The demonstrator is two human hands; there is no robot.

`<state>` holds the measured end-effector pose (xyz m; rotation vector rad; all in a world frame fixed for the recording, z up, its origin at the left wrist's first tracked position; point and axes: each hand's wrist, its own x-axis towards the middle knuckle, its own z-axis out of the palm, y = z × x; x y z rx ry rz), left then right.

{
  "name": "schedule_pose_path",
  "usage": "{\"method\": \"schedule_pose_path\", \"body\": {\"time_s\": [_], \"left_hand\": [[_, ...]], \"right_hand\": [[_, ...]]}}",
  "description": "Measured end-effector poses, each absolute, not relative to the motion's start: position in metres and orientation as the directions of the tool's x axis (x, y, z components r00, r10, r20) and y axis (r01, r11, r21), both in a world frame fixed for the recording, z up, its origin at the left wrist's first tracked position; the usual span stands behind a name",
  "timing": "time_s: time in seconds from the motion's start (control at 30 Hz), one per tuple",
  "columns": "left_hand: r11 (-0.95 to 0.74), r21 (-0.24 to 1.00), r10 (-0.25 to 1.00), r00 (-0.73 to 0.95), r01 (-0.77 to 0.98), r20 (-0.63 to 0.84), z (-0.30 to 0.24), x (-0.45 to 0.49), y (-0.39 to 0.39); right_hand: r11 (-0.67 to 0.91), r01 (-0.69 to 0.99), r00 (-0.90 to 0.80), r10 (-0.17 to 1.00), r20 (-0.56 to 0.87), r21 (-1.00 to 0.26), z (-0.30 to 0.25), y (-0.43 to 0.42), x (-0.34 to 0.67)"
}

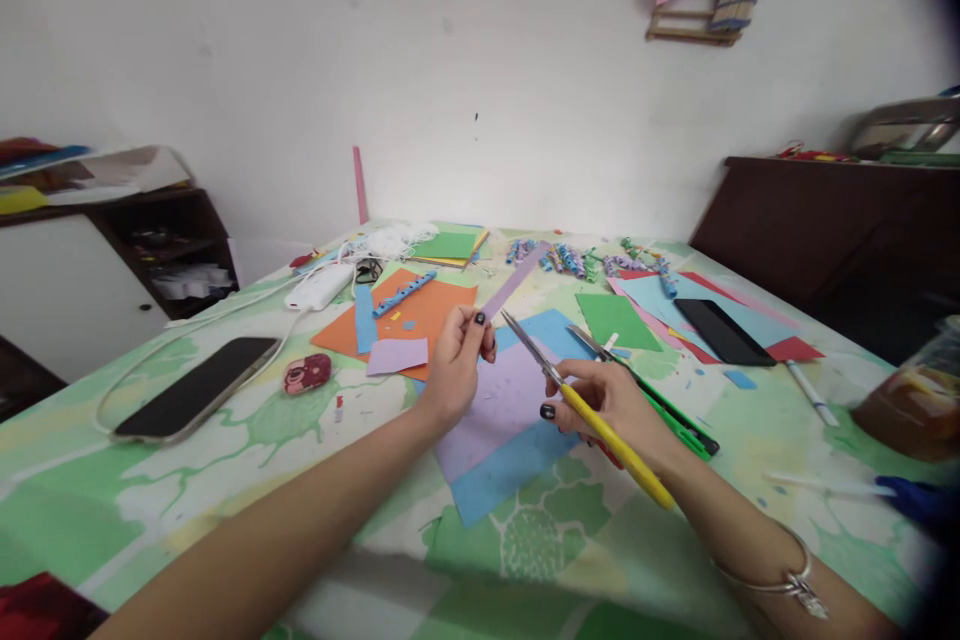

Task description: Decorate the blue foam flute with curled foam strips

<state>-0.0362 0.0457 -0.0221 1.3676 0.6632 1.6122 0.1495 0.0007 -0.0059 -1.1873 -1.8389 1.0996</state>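
Observation:
My left hand (459,361) pinches the near end of a long lilac paper strip (516,278) that reaches up and to the right over the table. My right hand (611,400) grips yellow-handled scissors (577,400), whose blades point up-left toward the strip, a short way from it. Under both hands lie a lilac sheet (504,408) and a blue sheet (517,460) on the green patterned tablecloth (225,460).
An orange sheet (431,308) with blue strips, a small lilac piece (397,355), a green sheet (616,320) and rolled paper curls (577,260) lie beyond. A phone (196,387) is at left, a dark phone (724,331) at right. A green cutter (675,415) lies by my right hand. A jar (911,390) stands far right.

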Motion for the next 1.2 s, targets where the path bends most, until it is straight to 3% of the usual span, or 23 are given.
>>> {"method": "schedule_pose_path", "body": {"time_s": [0.17, 0.3, 1.07, 1.2], "left_hand": [[-0.443, 0.870, 0.873, 0.117, -0.217, 0.474, -0.022, -0.033, 0.037], [-0.430, 0.864, 0.867, 0.148, -0.261, 0.477, -0.022, -0.032, 0.035], [-0.296, 0.863, 0.910, 0.155, -0.410, 0.385, -0.022, -0.030, 0.036], [-0.261, 0.874, 0.931, 0.134, -0.411, 0.341, -0.023, -0.031, 0.038]], "right_hand": [[0.199, 0.369, -0.334, 0.940, 0.071, -0.908, -0.007, 0.000, 0.147], [0.192, 0.348, -0.334, 0.940, 0.071, -0.917, -0.009, 0.000, 0.146], [0.318, 0.513, -0.298, 0.937, 0.182, -0.797, -0.015, 0.000, 0.141], [0.258, 0.509, -0.230, 0.960, 0.159, -0.821, -0.015, 0.002, 0.140]]}}
